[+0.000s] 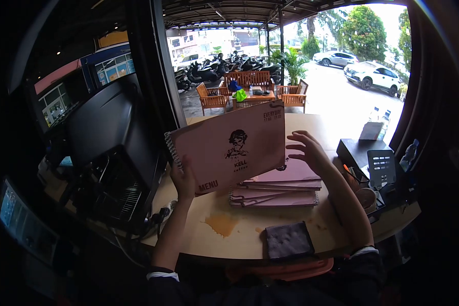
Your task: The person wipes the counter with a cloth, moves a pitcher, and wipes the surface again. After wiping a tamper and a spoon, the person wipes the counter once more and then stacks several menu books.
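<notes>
A pink spiral-bound menu [204, 148] is held up, tilted, over the counter, its printed cover facing me. My left hand [183, 178] grips it at the lower left, near the spiral binding, with the thumb on the cover. My right hand [311, 152] is just off the menu's right edge, fingers spread and holding nothing. Below and behind lies a stack of similar pink menus [275, 198], partly hidden by the raised one. Closer to me, a folded dark grey cloth [289, 240] rests at the counter's front edge.
An orange-brown spill [221, 224] marks the wooden counter [188, 239] left of the cloth. A black machine [107, 148] stands at left with cables beside it. At right are a black box [359, 153], a dark stand [381, 168] and a cup [365, 196].
</notes>
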{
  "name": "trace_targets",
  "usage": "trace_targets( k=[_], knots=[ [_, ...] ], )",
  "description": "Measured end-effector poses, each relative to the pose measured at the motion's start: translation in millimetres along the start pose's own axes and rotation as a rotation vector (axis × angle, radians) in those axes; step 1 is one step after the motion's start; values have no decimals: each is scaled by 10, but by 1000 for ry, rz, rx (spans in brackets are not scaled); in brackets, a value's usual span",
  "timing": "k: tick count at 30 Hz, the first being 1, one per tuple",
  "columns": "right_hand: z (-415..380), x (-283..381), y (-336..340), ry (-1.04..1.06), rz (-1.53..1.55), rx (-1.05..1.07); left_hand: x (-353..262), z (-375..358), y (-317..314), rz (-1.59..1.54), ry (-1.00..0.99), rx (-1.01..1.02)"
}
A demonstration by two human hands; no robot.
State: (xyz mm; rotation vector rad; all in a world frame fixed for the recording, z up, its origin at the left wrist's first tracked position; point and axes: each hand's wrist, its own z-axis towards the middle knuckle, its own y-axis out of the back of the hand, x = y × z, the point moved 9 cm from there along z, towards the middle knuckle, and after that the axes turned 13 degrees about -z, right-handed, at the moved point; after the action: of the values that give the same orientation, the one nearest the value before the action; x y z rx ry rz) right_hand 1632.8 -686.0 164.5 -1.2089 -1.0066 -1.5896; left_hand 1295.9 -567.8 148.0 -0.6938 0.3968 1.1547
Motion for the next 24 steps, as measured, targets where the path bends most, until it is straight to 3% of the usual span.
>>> trace_targets(
  k=[1,3,4,7,9,14,16,17,18,20,21,23,24],
  knots=[
    [16,-102,8,-10,-93,-36,14,4,41,3,-5,-2],
    [56,-307,24,-41,-289,-105,266,-36,127,-64,238,-22],
    [40,-347,-10,-6,-330,-133,284,-53,145,-62,238,-23],
    [115,-574,-195,37,-165,10,408,-154,168,-176,390,1],
    [132,-609,-170,77,33,-60,638,-374,119,-478,787,24],
    [115,-717,-185,-35,167,-67,682,-566,181,-692,835,156],
    [133,-706,-42,-94,-130,-32,661,-532,366,-746,760,43],
    [182,-672,240,-16,-643,-193,674,-525,490,-724,753,4],
    [169,-632,503,240,-1044,-421,687,-510,626,-700,745,-34],
    [12,-724,856,109,-1536,-627,687,-502,735,-714,764,-61],
    [-36,-699,950,100,-1541,-622,583,-477,742,-685,752,-84],
    [-12,-1278,1058,-446,-1382,-8,550,-470,771,-687,765,-110],
    [-5,-1306,1059,-450,-1383,-5,553,-483,773,-686,770,-112]
  ],
)
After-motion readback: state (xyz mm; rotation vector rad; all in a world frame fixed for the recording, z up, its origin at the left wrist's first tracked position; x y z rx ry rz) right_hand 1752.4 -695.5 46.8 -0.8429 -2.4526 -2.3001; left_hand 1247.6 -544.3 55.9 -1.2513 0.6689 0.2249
